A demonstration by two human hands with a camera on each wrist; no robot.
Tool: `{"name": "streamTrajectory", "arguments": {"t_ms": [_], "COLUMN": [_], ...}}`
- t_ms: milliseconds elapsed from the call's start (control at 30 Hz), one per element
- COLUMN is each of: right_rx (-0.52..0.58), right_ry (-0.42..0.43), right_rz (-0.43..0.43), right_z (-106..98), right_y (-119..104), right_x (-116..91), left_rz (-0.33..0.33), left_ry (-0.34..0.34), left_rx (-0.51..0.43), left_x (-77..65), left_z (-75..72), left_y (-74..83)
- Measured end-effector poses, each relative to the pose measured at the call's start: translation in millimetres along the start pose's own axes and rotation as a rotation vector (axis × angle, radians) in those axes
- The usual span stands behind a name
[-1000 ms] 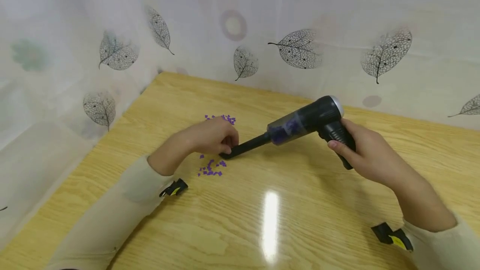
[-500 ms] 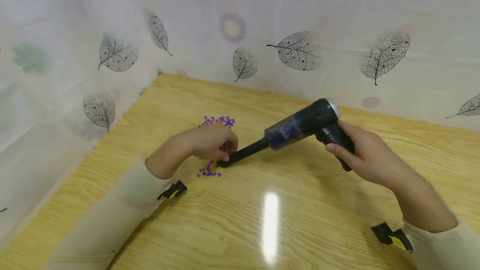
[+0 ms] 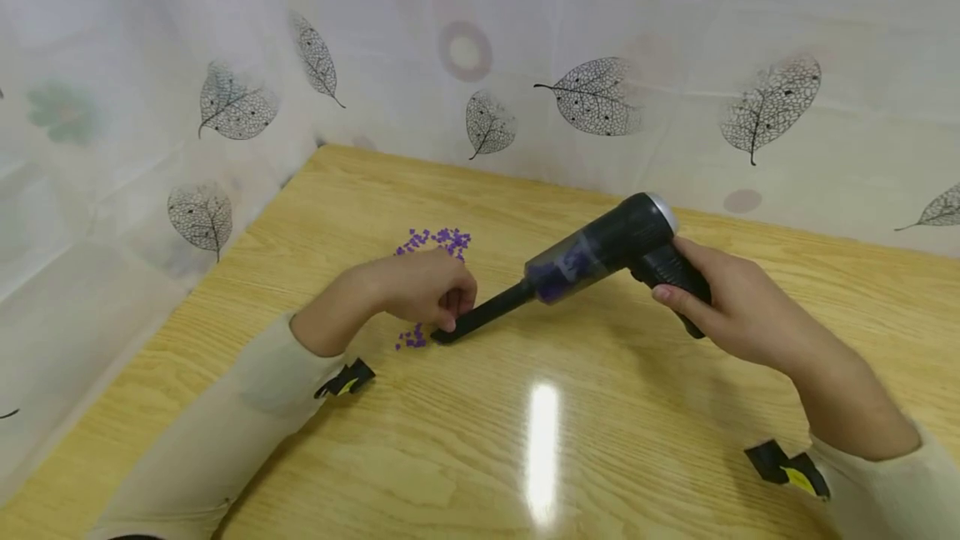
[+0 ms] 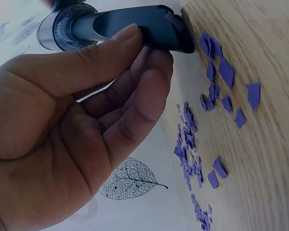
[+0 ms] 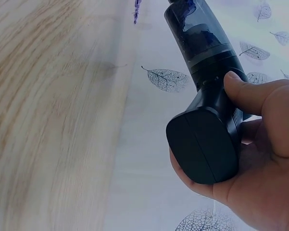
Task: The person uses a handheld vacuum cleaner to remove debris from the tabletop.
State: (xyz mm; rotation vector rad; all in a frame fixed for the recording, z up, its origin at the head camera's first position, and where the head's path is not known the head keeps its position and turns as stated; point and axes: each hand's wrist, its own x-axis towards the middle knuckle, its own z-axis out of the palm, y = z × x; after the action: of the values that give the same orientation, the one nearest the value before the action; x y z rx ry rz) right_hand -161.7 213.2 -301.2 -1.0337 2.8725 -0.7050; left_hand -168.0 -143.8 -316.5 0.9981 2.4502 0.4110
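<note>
My right hand (image 3: pixel 738 307) grips the handle of a black handheld vacuum cleaner (image 3: pixel 633 232), fingers wrapped round it in the right wrist view. Purple bits show inside its see-through dust cup (image 3: pixel 566 267). With thumb and fingertips my left hand (image 3: pixel 423 283) pinches the flat black nozzle (image 4: pixel 144 26) near its slanted mouth, which is down at the table. Purple paper scraps (image 3: pixel 411 337) lie just left of the mouth, and one scrap sits at the opening in the left wrist view. Another cluster of purple scraps (image 3: pixel 442 238) lies beyond the left hand, partly hidden by it.
The wooden table (image 3: pixel 420 448) carries a bright light reflection near its front middle. A pale curtain (image 3: pixel 375 40) printed with leaves stands along the table's back and left edges. Each sleeve has a black and yellow strap piece (image 3: pixel 787 470) at the wrist.
The nozzle mouth has slid towards me and slightly left, with the left hand following. Fewer scraps lie in the near cluster. More of the far cluster shows behind the left hand.
</note>
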Motion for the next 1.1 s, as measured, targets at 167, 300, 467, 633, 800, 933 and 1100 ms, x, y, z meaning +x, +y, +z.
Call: {"name": "streamTrajectory", "arguments": {"t_ms": [167,300,467,633,800,933,1100], "right_rx": [-0.003,0.003,0.009,0.014,0.037,0.042,0.045], "right_ry": [-0.005,0.014,0.051,0.107,0.129,0.104,0.063], "right_rz": [-0.005,-0.007,0.025,0.027,-0.016,-0.022,0.001], "right_z": [-0.6,1.5,3.9,7.3,13.5,17.7,19.4], "right_y": [-1.7,-3.6,-6.7,-9.1,-13.0,-15.8,-16.5], "right_x": [0.2,0.6,1.3,2.2,4.8,6.2,5.1], "left_rz": [0.003,0.020,0.028,0.018,0.008,-0.010,-0.011], "left_ry": [-0.008,0.005,0.088,0.151,0.128,0.073,0.010], "left_rx": [0.012,0.007,0.016,0.047,0.065,0.028,-0.022], "left_x": [-1.7,-3.4,-4.0,-3.1,-7.2,-12.6,-16.1], "left_z": [-0.1,1.0,2.2,1.3,-2.5,-5.8,-7.7], "left_y": [0.7,-2.8,-10.0,-17.7,-23.0,-23.6,-20.9]}}
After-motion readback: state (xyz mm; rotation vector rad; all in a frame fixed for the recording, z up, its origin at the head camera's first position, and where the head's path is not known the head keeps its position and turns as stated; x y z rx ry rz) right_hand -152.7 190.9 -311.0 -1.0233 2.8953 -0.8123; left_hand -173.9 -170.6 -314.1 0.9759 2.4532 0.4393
